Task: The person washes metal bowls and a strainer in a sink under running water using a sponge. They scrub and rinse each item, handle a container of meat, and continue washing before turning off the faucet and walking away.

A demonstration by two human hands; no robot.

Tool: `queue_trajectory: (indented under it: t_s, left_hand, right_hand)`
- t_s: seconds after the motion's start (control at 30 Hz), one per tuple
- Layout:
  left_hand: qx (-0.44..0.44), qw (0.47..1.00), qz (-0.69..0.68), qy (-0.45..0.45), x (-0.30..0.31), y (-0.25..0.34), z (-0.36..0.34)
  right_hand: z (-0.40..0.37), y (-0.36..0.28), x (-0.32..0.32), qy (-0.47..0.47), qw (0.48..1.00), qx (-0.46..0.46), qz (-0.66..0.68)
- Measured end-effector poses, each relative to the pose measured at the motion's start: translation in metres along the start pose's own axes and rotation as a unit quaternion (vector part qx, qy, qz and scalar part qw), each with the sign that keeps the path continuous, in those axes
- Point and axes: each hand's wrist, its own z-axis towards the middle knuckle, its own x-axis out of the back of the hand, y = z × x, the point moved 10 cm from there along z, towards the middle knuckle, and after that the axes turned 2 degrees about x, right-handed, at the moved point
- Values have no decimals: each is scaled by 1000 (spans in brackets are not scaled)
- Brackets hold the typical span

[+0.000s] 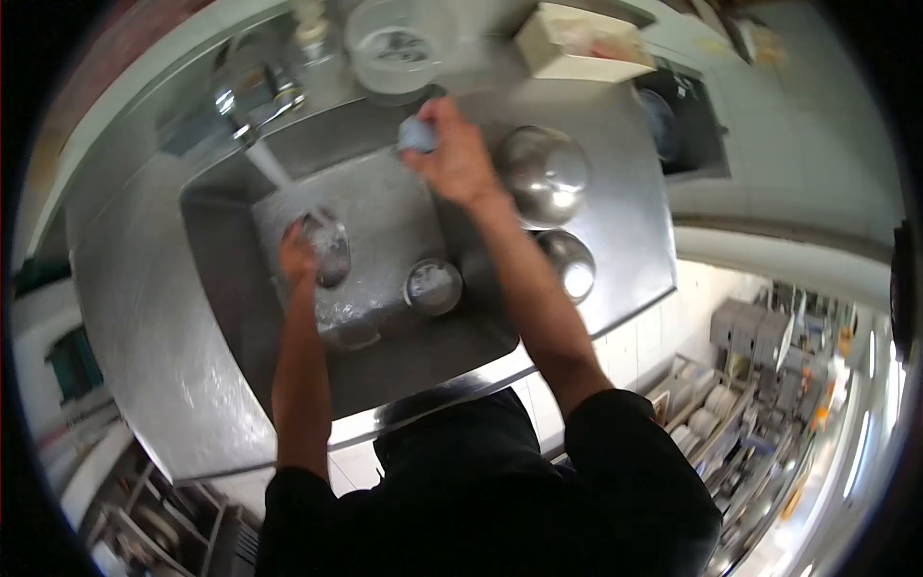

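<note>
My left hand [299,252] is closed on the rim of a small metal bowl [330,252], tilted under the running water in the sink [221,240]. The stream falls from the faucet [244,133] at the sink's back left. Over the back right rim of the sink, my right hand [450,154] grips a light blue sponge [417,136]; its fingers are slightly blurred. Another small metal bowl [433,287], with water and some suds in it, rests on the sink floor to the right of the left hand.
Two metal bowls, one larger [544,175] and one smaller [567,262], sit on the steel counter [625,192] right of the sink. Behind stand a clear plastic tub [399,82], a pump bottle [312,38] and a cream-coloured bin [577,62]. Shelves of dishes [702,409] stand lower right.
</note>
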Motion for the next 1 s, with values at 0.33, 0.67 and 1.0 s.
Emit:
queue_trajectory:
  t_s: [0.33,0.67,1.0]
  left_hand:
    - [233,957,-160,72,-5,-82,-128]
    - [174,959,-215,52,-55,-50,-63]
    - [255,963,-72,-52,-82,-15,-28]
  right_hand:
    - [-215,-11,-219,-283,837,442,-154]
    - [-152,87,-237,-215,974,-42,-48]
    - [-128,68,-191,-386,857,65,-336]
